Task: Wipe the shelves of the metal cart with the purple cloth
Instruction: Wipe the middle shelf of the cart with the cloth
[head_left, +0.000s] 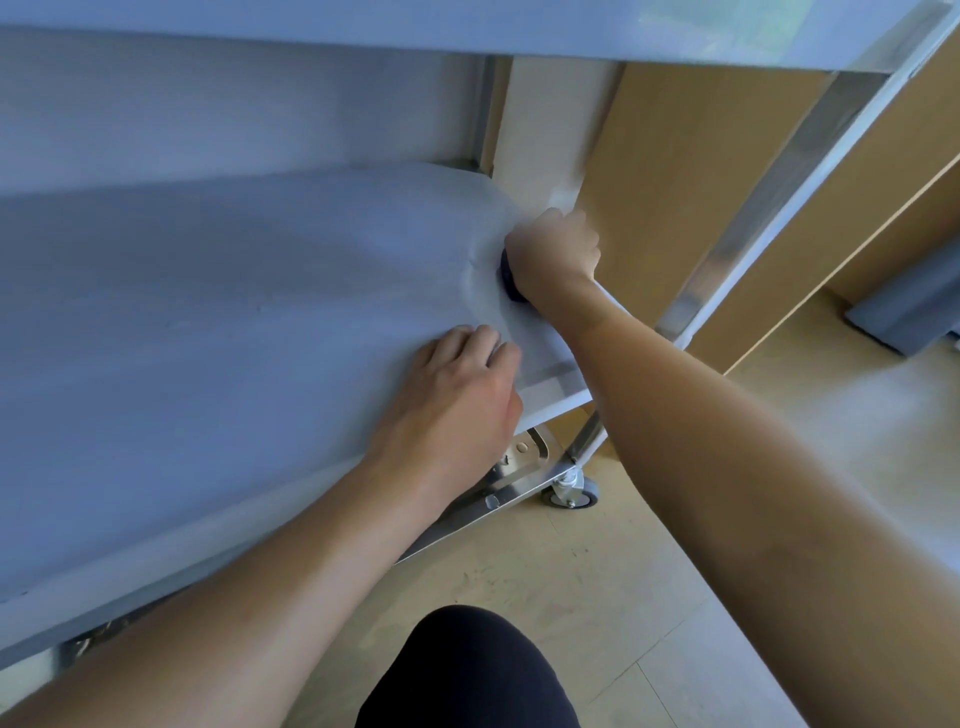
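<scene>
The metal cart's middle shelf (208, 312) fills the left of the head view, with the top shelf (415, 31) overhead. My right hand (553, 252) is at the shelf's right end, fingers curled round the purple cloth (508, 280); only a small dark bunch of cloth shows under the hand. My left hand (457, 395) rests on the shelf's front right edge, fingers bent over the surface, holding nothing that I can see.
A cart leg (769, 197) slants down at right, and a caster wheel (571, 493) stands on the pale floor below the shelf corner. Wooden panels (675, 182) lie behind the cart. A grey object (914, 306) sits at far right. My dark knee (467, 670) is at bottom.
</scene>
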